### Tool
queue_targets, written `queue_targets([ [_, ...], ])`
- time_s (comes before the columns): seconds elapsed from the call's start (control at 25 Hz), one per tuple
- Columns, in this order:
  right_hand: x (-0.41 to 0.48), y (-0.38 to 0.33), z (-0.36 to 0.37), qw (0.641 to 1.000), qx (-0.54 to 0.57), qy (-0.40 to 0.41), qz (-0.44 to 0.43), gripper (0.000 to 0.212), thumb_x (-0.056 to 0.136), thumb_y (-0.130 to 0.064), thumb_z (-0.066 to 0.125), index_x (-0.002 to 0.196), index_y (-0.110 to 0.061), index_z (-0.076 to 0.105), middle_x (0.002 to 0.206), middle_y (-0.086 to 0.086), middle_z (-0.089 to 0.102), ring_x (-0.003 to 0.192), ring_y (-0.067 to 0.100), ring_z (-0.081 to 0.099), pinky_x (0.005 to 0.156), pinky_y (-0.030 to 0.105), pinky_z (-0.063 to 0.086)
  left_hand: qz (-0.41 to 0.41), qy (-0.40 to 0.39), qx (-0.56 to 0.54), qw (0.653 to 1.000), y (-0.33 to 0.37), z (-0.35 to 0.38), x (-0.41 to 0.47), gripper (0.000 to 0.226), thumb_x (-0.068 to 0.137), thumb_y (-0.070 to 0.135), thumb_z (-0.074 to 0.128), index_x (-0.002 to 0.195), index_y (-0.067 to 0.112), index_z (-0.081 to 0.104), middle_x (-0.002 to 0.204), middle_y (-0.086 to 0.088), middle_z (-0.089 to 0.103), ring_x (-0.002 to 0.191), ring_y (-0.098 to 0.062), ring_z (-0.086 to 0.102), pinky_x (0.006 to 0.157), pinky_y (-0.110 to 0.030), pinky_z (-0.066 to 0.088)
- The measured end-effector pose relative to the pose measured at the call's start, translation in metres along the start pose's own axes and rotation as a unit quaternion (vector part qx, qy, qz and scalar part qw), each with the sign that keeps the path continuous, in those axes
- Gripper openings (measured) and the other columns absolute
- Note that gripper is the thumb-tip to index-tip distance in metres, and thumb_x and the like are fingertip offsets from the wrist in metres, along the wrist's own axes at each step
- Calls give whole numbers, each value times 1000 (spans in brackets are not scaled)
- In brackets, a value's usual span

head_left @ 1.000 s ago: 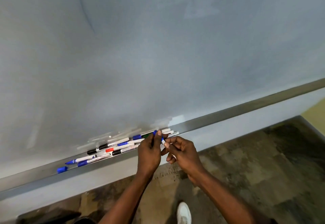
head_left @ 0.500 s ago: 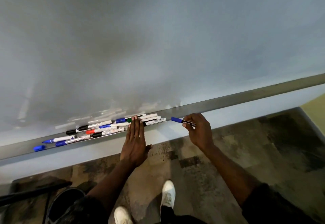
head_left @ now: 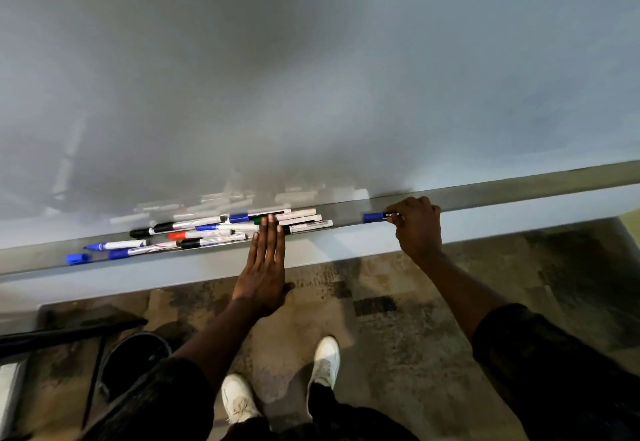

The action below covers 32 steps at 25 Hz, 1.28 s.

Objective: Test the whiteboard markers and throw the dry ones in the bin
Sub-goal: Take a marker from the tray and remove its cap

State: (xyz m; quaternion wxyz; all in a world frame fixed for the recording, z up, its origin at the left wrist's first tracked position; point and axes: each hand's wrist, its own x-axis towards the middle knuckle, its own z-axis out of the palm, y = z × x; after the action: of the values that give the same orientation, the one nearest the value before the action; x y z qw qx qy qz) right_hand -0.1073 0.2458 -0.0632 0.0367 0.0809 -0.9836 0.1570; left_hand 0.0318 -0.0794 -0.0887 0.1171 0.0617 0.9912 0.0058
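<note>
A grey whiteboard [head_left: 311, 77] fills the upper view, with a metal tray [head_left: 519, 191] along its lower edge. Several markers [head_left: 221, 231] with blue, black, red and green caps lie piled in the tray at centre left, and a loose blue cap [head_left: 77, 258] sits at their left end. My left hand [head_left: 265, 267] reaches out with straight fingers, the fingertips touching the right end of the pile. My right hand [head_left: 417, 227] grips a capped blue marker [head_left: 375, 216] lying along the tray, apart from the pile on the right.
A dark round bin [head_left: 135, 361] stands on the mottled floor at lower left, below the tray. A black bar [head_left: 69, 333] crosses above it. My white shoes [head_left: 325, 361] are near the wall under the tray.
Both hands were together at the pile, working on the blue marker. They have parted: my right hand carried the marker rightward down to the tray, my left flattened against the pile. The view tilted down.
</note>
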Motion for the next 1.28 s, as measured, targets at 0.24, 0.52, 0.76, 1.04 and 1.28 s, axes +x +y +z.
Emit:
queue_targets([
  [0.24,1,3,7,999,-13,18,-29,29,85,-3,81,109,-19,81,107,5,74,103,33,60,86,42,43,-5,-34,18,999,1,-4,0,137,92,66,67,161,-7,-26,167,-31,-38,158,-46,-34,134,-59,1],
  [0.52,-3,-64,13,986,55,22,-156,22,87,-6,77,108,-14,77,111,3,72,107,29,60,90,42,48,-15,-43,11,999,1,-2,3,138,91,72,63,160,-6,-28,166,-29,-41,156,-45,-37,134,-58,-7],
  [0.76,-7,-105,38,982,131,-57,-124,22,84,-18,86,103,-16,74,103,3,71,100,28,63,87,43,51,-14,-60,11,998,-2,-5,2,140,91,70,66,159,-5,-31,165,-28,-43,156,-45,-37,134,-56,-5],
  [1.04,0,-110,41,977,125,-88,-147,24,80,-6,87,96,-15,73,99,3,70,98,28,60,82,36,49,-15,-71,22,997,-2,-2,4,140,92,69,67,159,-5,-32,164,-28,-44,156,-47,-37,134,-58,-4],
  [1.28,18,-102,34,970,100,-137,-175,36,74,-4,87,98,-23,70,96,-7,63,95,21,58,76,30,42,-16,-66,20,997,-1,-4,4,143,90,67,70,158,-4,-33,163,-28,-46,154,-46,-40,134,-57,-6],
])
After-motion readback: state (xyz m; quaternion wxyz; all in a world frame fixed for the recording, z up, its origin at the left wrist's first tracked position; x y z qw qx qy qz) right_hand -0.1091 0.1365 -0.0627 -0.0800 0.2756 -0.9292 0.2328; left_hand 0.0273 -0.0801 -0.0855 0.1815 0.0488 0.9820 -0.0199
